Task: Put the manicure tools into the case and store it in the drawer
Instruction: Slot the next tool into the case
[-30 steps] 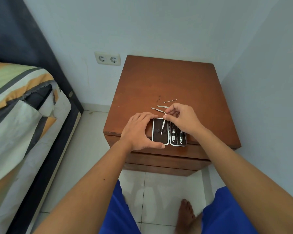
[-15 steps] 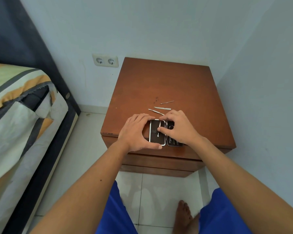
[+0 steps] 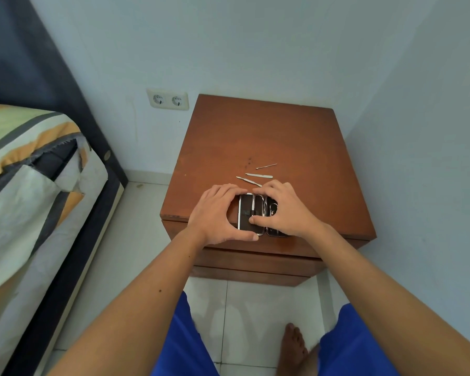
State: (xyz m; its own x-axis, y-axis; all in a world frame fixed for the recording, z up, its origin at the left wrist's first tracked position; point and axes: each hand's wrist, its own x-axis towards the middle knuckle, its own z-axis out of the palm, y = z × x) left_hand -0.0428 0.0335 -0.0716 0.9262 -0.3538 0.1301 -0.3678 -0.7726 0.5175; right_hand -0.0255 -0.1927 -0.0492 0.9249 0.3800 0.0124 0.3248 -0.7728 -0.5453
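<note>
A small black manicure case (image 3: 246, 213) with a silver rim lies open near the front edge of a brown nightstand (image 3: 258, 137). My left hand (image 3: 217, 213) grips the case's left side, thumb along its front edge. My right hand (image 3: 285, 210) lies over the right half, thumb pressing a thin silver tool (image 3: 253, 202) into the left half. Other tools in the right half are mostly hidden under that hand. Three loose silver tools lie just behind the case: a flat pusher (image 3: 248, 181), a nail file (image 3: 259, 175) and a thin pick (image 3: 266, 166).
The nightstand stands in a corner, walls behind and to the right. Its drawer front (image 3: 255, 260) below the top is shut. A bed (image 3: 33, 185) with a striped cover stands to the left. A wall socket (image 3: 168, 99) sits behind. My knees and a bare foot (image 3: 292, 346) are below.
My right hand carried a silver tool down from above the case and now presses it into the left half. My left hand kept its hold on the case.
</note>
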